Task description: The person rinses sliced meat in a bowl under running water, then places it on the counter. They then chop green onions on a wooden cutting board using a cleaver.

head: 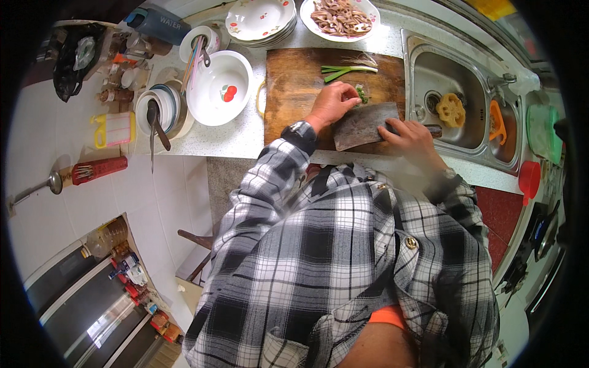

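A wooden cutting board (290, 69) lies on the speckled counter before me. My right hand (407, 133) holds a broad cleaver (366, 126), its dark blade lying nearly flat over the board's front right part and its handle pointing right. At the blade's far edge is a small heap of chopped green onion (362, 95). My left hand (335, 100) is beside that heap, thumb and fingertips close together; whether they pinch a piece I cannot tell. Farther back on the board lie green onion stalks (352, 69) with roots.
Right of the board, a steel sink (446, 60) holds a yellow flower-shaped sponge (451, 111). A white basin (221, 87) and stacked bowls (156, 110) with utensils stand left. Behind are stacked plates (260, 20) and a dish of sliced food (340, 18). A red scoop (529, 177) sits far right.
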`<state>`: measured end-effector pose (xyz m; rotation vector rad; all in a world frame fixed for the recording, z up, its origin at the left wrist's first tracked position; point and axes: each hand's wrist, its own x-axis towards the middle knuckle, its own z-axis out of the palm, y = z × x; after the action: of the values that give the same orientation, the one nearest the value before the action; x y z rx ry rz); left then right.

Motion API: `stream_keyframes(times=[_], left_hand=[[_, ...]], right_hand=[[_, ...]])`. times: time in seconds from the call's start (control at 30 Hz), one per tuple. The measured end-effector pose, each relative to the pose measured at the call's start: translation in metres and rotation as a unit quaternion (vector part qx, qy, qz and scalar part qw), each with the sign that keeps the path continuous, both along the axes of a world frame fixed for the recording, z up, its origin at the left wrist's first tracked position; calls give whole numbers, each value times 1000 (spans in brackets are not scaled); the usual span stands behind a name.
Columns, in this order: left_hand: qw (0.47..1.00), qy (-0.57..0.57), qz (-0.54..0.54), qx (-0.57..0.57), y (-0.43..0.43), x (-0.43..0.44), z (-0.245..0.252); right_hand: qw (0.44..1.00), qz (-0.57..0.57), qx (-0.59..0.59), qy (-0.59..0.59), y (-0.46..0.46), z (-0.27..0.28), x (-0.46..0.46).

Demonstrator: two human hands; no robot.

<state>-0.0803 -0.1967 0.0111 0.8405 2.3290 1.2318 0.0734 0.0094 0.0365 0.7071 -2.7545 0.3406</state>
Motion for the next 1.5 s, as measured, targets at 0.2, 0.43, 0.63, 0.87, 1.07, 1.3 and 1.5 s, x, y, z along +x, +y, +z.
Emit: stream_keyframes(times=[0.2,0.43,0.63,0.87,1.07,1.3,1.5], left_hand=[[996,32,-37,-75,-22,2,-7],[991,41,69,-104,-27,-7,-8],[996,56,-21,-68,-27,-4,-4],[990,52,87,-100,-25,-10,-4],[992,28,103,-63,-42,-10,-4],[995,20,89,-33,-48,-3,-13],[995,69,66,18,-46,-2,-14]], right_hand=[[1000,-20,18,0,9,3,9],[999,-34,26,11,11,4,16],[999,-45,23,12,14,8,19],[998,-50,33,20,14,11,23],[996,-73,-13,40,12,10,30],[987,-106,-106,65,16,9,40],[981,-132,-125,65,19,7,46]])
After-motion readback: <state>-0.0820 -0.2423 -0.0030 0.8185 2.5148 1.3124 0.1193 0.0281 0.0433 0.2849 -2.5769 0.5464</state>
